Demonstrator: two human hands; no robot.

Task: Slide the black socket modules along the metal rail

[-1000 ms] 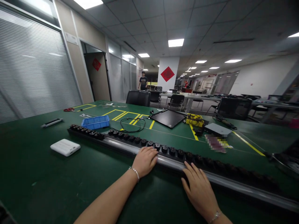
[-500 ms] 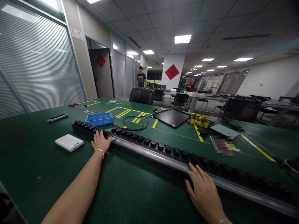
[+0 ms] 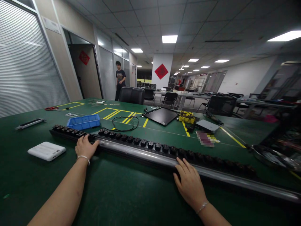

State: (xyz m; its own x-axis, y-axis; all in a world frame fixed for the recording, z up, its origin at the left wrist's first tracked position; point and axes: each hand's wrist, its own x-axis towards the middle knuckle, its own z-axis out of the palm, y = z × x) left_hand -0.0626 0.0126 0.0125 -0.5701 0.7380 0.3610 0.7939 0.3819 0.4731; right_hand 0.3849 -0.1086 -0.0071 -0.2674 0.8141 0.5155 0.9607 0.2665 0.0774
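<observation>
A long black power strip (image 3: 145, 147) with a silver rail and several sockets lies across the green table (image 3: 131, 194). My left hand (image 3: 85, 147) rests on its left part, fingers curled over the rail. My right hand (image 3: 189, 183) lies flat on the rail further right, fingers spread. Each wrist wears a thin bracelet. A white power bank (image 3: 46, 151) sits just left of my left hand.
Behind the strip lie a blue tray (image 3: 83, 121), a black cable loop (image 3: 125, 123), a dark panel (image 3: 161, 115), yellow cables (image 3: 187, 117), a grey box (image 3: 207, 125) and red scissors (image 3: 51, 108). A person (image 3: 120, 80) stands by the far doorway. Office chairs line the far edge.
My left hand slid left along the strip from near its middle to its left part. My right hand stayed on the rail. The distant person walked closer.
</observation>
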